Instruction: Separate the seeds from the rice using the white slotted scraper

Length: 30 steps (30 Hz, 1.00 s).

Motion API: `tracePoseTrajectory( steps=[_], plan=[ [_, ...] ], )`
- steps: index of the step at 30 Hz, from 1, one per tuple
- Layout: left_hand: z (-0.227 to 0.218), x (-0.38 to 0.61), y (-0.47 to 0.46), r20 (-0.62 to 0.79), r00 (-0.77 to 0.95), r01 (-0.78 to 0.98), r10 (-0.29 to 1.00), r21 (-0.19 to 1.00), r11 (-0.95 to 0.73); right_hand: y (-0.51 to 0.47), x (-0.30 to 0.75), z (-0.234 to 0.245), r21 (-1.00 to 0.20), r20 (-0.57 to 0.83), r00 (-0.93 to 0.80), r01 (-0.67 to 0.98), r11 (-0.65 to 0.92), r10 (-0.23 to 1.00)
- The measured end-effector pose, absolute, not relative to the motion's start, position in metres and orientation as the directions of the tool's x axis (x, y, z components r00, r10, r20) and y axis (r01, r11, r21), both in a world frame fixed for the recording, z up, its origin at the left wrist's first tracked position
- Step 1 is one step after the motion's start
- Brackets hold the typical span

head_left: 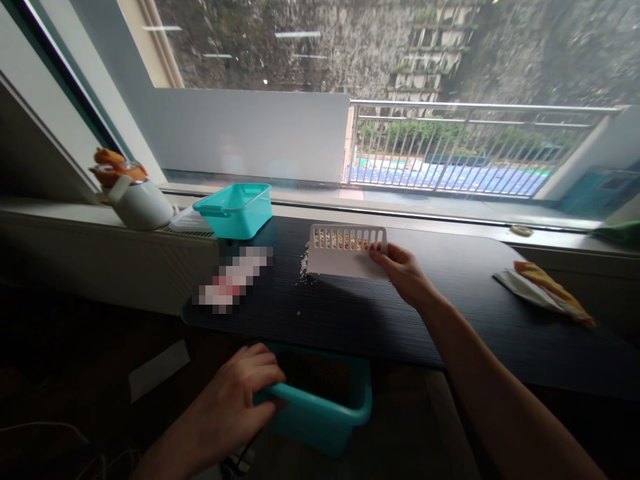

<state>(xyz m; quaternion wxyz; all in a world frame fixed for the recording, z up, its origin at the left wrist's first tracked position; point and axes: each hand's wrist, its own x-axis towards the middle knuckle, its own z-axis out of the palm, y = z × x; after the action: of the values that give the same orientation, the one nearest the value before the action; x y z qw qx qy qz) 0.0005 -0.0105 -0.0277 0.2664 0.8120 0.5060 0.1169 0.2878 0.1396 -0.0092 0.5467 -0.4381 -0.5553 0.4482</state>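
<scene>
My right hand (405, 272) pinches the right end of a white plastic panel (343, 263) with a row of slots along its top. The panel stands on edge on the dark table. Yellowish and brown bits show through its slots, and white rice-like grains (303, 265) lie scattered at its left end. One small round bit (299, 313) sits apart, nearer the table's front edge. Below that edge, my left hand (245, 383) grips the left rim of a turquoise plastic bin (325, 417). Dark brown contents lie in the bin, too shaded to identify.
Another turquoise bin (245, 217) stands at the table's back left, beside a white pot (145, 203) holding something orange. A blurred-out packet-like item (235, 280) lies at left on the dark table (400, 327). Yellow and white wrapping (545, 290) rests at right. A window runs behind.
</scene>
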Motion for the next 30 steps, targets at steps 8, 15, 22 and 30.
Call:
tracePoseTrajectory(
  steps=[8,15,22,30],
  plan=[
    [-0.031,-0.013,-0.012,-0.041,0.444,0.754,0.895,0.557,-0.348,0.117,0.294,0.009,-0.979,0.205,0.006,0.017,0.205,0.979],
    [-0.030,-0.021,-0.015,-0.030,0.430,0.766,0.902,0.541,-0.347,0.095,0.290,-0.010,-0.969,0.228,-0.038,0.087,0.230,0.973],
    [-0.032,-0.021,-0.015,0.007,0.438,0.759,0.899,0.534,-0.373,0.039,0.281,-0.021,-0.947,0.263,-0.244,0.122,0.299,0.933],
    [-0.032,0.007,-0.016,-0.058,0.451,0.791,0.891,0.489,-0.369,0.067,0.330,-0.004,-0.940,0.340,0.304,0.130,0.315,0.890]
  ],
)
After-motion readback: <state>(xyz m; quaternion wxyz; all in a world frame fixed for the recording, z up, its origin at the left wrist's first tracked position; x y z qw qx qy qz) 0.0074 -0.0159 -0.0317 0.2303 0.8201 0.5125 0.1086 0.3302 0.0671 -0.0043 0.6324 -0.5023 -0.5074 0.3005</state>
